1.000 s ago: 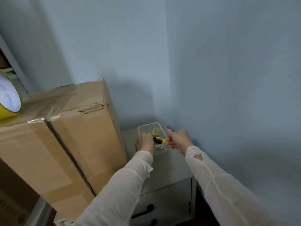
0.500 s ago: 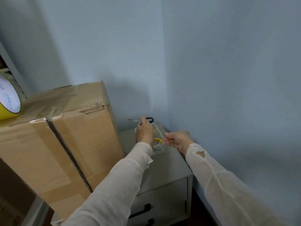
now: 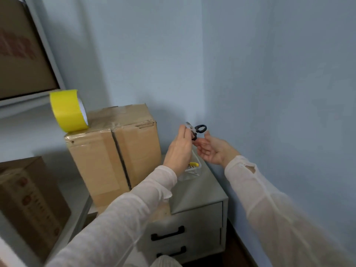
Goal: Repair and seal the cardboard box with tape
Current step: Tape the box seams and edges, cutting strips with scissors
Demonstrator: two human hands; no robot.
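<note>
A brown cardboard box (image 3: 113, 151) stands upright on a grey cabinet, with clear tape over its top and a dark seam down its front. A yellow tape roll (image 3: 67, 110) stands on edge on the box's top left corner. My left hand (image 3: 179, 149) holds small scissors (image 3: 196, 130) with black handles by the blade end, raised above the cabinet. My right hand (image 3: 212, 149) is beside it, palm up with relaxed fingers, its fingertips close under the scissor handles.
A clear plastic tray (image 3: 191, 170) with small items and something yellow sits on the grey drawer cabinet (image 3: 198, 191), under my left hand. Blue walls meet in a corner behind. A shelf unit (image 3: 48, 60) with more cardboard boxes (image 3: 28, 199) stands at the left.
My left hand has lifted the scissors out of the tray and raised them. My right hand let go of the tray and turned palm up beside them. The view shifted, showing more of the shelf.
</note>
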